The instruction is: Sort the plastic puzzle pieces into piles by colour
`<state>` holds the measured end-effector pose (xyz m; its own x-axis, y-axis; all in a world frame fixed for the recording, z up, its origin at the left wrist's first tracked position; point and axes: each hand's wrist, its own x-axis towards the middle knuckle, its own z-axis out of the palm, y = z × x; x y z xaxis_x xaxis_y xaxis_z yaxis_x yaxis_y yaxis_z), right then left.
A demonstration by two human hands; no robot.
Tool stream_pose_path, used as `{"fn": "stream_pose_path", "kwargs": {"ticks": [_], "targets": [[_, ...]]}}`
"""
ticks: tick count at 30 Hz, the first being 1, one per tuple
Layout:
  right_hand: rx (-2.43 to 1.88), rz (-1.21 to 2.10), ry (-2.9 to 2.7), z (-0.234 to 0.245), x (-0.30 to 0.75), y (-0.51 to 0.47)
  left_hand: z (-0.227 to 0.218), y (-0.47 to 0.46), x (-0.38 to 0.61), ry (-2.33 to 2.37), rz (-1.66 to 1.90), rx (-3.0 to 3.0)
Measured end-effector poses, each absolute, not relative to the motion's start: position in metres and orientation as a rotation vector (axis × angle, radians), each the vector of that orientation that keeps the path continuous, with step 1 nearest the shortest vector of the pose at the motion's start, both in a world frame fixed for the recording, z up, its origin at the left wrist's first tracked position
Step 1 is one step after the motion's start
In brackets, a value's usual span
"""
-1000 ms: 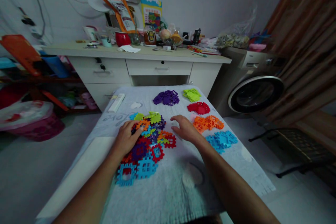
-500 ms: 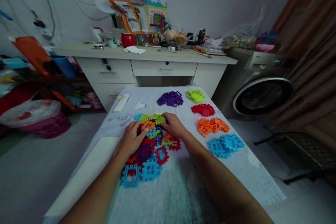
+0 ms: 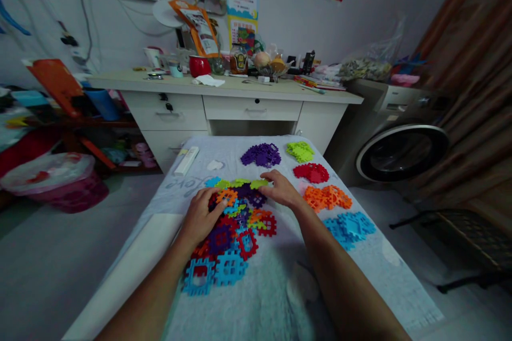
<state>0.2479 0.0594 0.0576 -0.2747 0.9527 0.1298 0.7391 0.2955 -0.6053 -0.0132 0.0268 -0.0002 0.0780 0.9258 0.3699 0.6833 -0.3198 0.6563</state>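
Note:
A mixed pile of coloured plastic interlocking tiles (image 3: 234, 229) lies on a cloth-covered table (image 3: 260, 298). My left hand (image 3: 202, 216) rests on the pile's left side, fingers curled on an orange tile (image 3: 227, 196). At the pile's far edge my right hand (image 3: 282, 189) pinches a lime-green tile (image 3: 259, 183). To the right lie sorted heaps: purple (image 3: 262, 154), lime green (image 3: 300, 151), red (image 3: 311, 172), orange (image 3: 328, 197) and blue (image 3: 351, 222).
A white tube-like object (image 3: 186, 161) lies at the table's far left. Behind stands a cluttered white desk (image 3: 240, 106) with drawers. A washing machine (image 3: 400, 144) is at the right, a dark chair frame (image 3: 460, 234) beside it, and a pink tub (image 3: 52, 181) on the floor at left.
My right hand came in from beside the pile to its far edge and closed on a lime-green tile, drawing it rightward. My left hand stayed on the pile.

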Motion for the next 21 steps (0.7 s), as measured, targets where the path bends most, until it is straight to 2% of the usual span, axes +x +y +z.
{"fn": "stream_pose_path", "kwargs": {"ticks": [6,11,16,21], "targets": [[-1.602,0.288,-2.138,0.07,0.289,0.102,-0.004,0.029,-0.016,1.638,1.125,2.036],[-1.912,0.073,-1.973,0.074,0.34,0.15,-0.006,0.029,-0.017,1.688,1.115,2.022],[-2.194,0.041,-1.66,0.069,0.376,0.181,-0.007,0.028,-0.015,1.733,1.057,1.984],[-2.302,0.059,-1.525,0.06,0.386,0.199,-0.005,0.027,-0.014,1.695,1.007,1.986]]}}
